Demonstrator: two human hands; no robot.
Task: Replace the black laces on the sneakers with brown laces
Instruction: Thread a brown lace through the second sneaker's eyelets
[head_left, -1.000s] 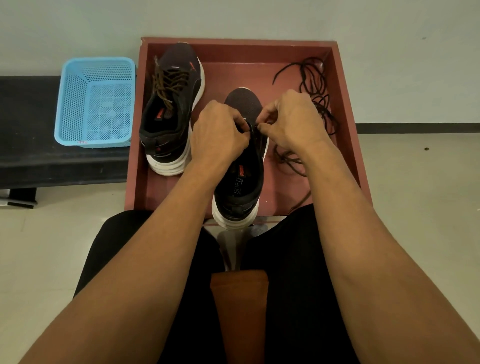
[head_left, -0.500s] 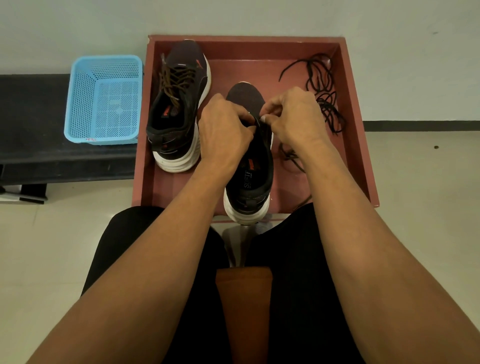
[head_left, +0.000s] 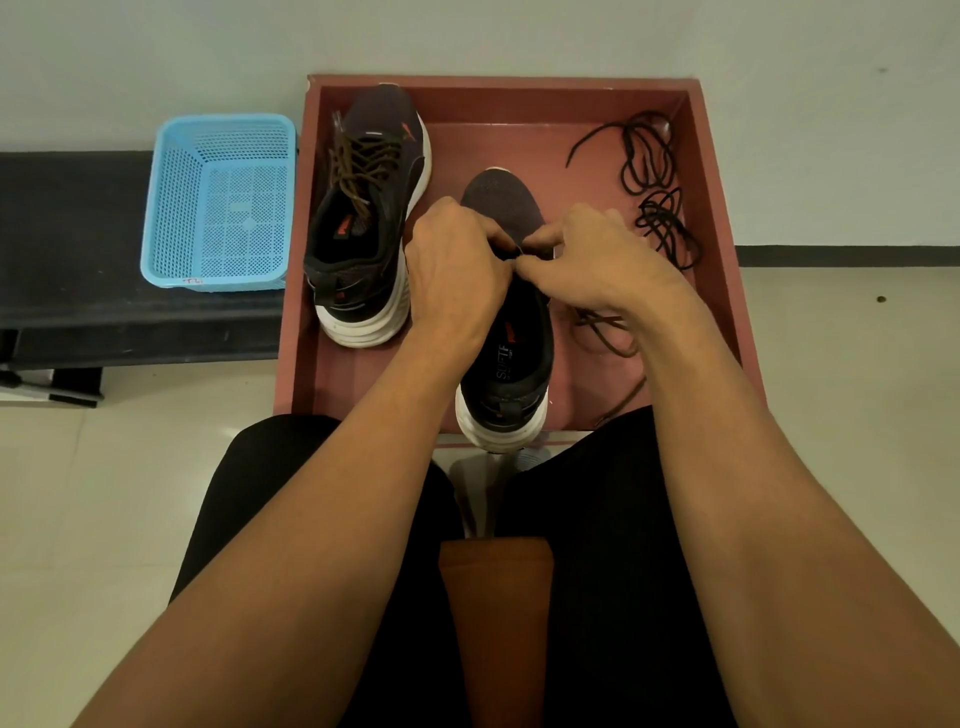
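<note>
Gripping the near sneaker (head_left: 511, 358) with the left hand (head_left: 457, 265), curling the fingers tight round its top edge by the lace holes. Pinching a thin lace end (head_left: 515, 252) with the right hand (head_left: 597, 260), pressing thumb and finger together on it, right up against the left fingertips. Holding both hands close over the middle of that sneaker and hiding the lace holes from view. Resting this sneaker inside the red tray (head_left: 724, 218), pointing its toe away and setting its white heel at the near rim. Trailing a loose brown lace (head_left: 608, 332) out from under the right hand, curling it on the tray floor just beside the sneaker. Showing a second sneaker (head_left: 369, 234) on the left side of the tray, already wearing brown laces (head_left: 363, 166) and standing just apart from the first one. Lying in a messy pile near the far right corner of the tray: the black laces (head_left: 654, 197), well apart from both sneakers. Sitting on a black bench (head_left: 67, 249) just left of the tray: a blue basket (head_left: 218, 208).
</note>
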